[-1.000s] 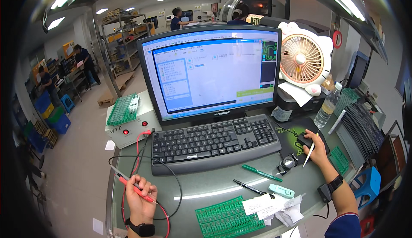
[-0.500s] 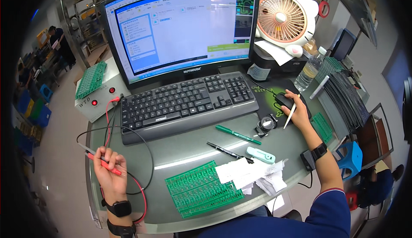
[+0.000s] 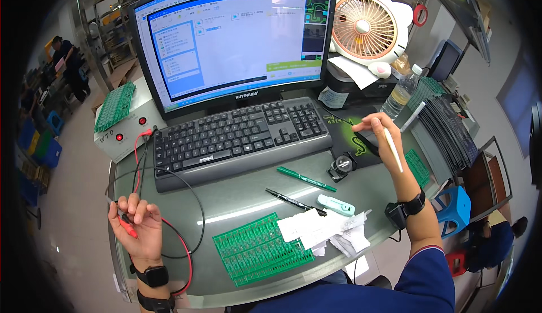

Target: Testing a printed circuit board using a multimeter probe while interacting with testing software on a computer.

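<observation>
My left hand (image 3: 138,222) rests at the desk's front left edge, closed on a red test probe (image 3: 129,228) and a black one, whose red and black leads (image 3: 186,256) loop over the glass desk. My right hand (image 3: 384,135) hovers over the black mouse pad (image 3: 344,135) to the right of the keyboard (image 3: 243,138), with a thin white pen (image 3: 393,150) held between its fingers. The mouse beneath it is mostly hidden. A green circuit board panel (image 3: 259,251) lies at the front centre, partly under crumpled white papers (image 3: 322,228).
A monitor (image 3: 231,36) stands behind the keyboard. A grey tester box (image 3: 121,138) with red buttons sits left, a green board (image 3: 116,107) on it. A green pen (image 3: 305,178), black pen (image 3: 288,199), mint gadget (image 3: 336,204), fan (image 3: 367,25), bottle (image 3: 401,92) and dark trays (image 3: 446,126) crowd the right.
The view has tilted down toward the desk. My right hand has lifted off the mouse, still with the white pen. My left hand keeps the probes at the front left.
</observation>
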A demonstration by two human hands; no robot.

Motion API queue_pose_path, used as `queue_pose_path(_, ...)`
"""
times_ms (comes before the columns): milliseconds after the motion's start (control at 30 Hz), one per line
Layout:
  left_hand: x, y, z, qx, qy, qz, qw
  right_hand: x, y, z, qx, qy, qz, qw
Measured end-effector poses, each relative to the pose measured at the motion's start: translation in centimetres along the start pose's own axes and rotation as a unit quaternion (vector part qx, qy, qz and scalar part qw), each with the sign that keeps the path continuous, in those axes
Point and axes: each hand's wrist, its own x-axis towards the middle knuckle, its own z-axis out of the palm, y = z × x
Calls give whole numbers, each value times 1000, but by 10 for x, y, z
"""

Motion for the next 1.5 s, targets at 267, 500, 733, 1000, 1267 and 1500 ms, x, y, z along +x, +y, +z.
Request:
queue_pose_path(267, 0, 0, -6, 12, 64, 37, 997, 48, -31, 42, -61, -147, -84, 984)
queue_pose_path(500, 0, -3, -8, 46, 136, 25, 989, 62, 18, 61, -122, -207, -95, 966)
queue_pose_path(733, 1, -2, -9, 49, 146, 31, 988, 70, 24, 70, -197, -202, -125, 951)
queue_pose_path(1000, 2, -1, -9, 49, 152, 27, 987, 68, 18, 76, -255, -196, -167, 932)
queue_pose_path(1267, 4, -2, -7, 51, 175, 28, 983, 96, -3, 100, -173, -289, -182, 924)
queue_pose_path(1500, 1, -5, -2, 44, 180, 30, 982, 114, -13, 150, -219, -357, -186, 889)
